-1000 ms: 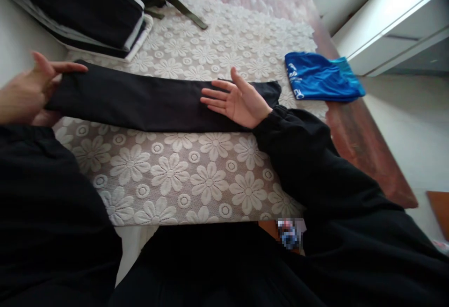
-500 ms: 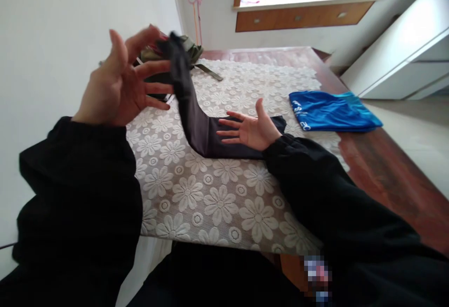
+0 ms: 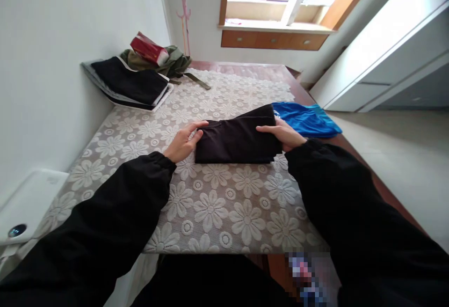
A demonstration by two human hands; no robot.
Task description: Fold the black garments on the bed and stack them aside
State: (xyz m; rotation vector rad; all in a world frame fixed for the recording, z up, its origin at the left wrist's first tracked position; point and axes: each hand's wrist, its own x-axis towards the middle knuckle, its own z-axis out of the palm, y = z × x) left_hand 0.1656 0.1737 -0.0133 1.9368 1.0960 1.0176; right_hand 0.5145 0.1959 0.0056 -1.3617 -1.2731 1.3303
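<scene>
1. Pressing both ends of a folded black garment (image 3: 236, 136), a person in black sleeves works at a table under a white lace cloth (image 3: 210, 208); the garment lies mid-cloth, its layers stacked flat.
2. The left hand (image 3: 182, 142) rests on the garment's left edge, fingers curled over it, apparently pinning the fold rather than gripping.
3. The right hand (image 3: 283, 134) lies on the garment's right end, fingers extended flat across the top, likely holding the layers square.
4. Just right of the garment sits a folded blue cloth (image 3: 308, 120).
5. Beyond the garment, against the wall, lie a dark folded pile (image 3: 128, 82) and a red box (image 3: 149, 49) on an olive heap.
</scene>
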